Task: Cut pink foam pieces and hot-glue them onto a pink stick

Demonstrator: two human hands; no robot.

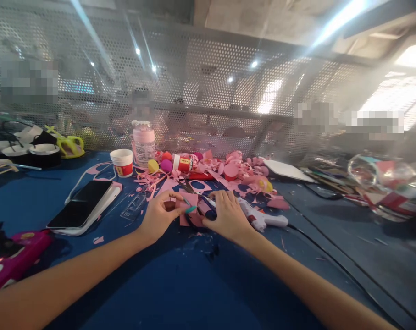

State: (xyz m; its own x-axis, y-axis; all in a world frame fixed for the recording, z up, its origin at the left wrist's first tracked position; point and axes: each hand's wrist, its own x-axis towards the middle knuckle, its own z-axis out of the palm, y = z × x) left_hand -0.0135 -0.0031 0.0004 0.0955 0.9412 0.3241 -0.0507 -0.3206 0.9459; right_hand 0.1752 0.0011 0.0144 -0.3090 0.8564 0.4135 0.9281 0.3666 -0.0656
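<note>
Left hand [158, 216] pinches a pink paper piece [187, 208], right hand [228, 215] fingers pressed flat on it

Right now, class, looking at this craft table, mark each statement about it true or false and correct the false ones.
1. Both hands, left hand and right hand, rest on a pink paper piece. True.
2. The black smartphone lies right of the hands. False: it lies to their left.
3. The white glue gun lies beside the right hand. True.
4. The table has a red cloth. False: the blue tabletop is blue.
5. The small white paper cup lies tipped over. False: it stands upright.
</note>
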